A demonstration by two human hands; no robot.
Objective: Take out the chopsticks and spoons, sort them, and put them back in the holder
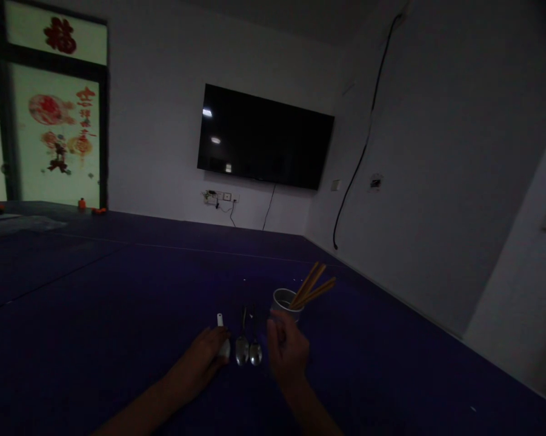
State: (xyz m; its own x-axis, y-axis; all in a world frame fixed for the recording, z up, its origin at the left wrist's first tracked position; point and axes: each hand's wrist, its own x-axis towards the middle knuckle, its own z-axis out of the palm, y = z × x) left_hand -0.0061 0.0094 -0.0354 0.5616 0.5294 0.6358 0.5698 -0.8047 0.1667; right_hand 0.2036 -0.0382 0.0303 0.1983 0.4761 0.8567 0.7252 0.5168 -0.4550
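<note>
1. Spoon [226, 349], white, is held by fingers of left hand [204, 356].
2. Two metal spoons [242, 352] lie beside it on the table [163, 303].
3. Right hand [289, 352] curls near the cup [280, 297]; what it holds, I cannot tell.

Two metal spoons [242, 351] lie between a white spoon [226, 348] and a cup [275, 305] of leaning chopsticks [317, 292].

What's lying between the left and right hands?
Two metal spoons lie side by side between the left hand and the right hand, in the head view.
</note>
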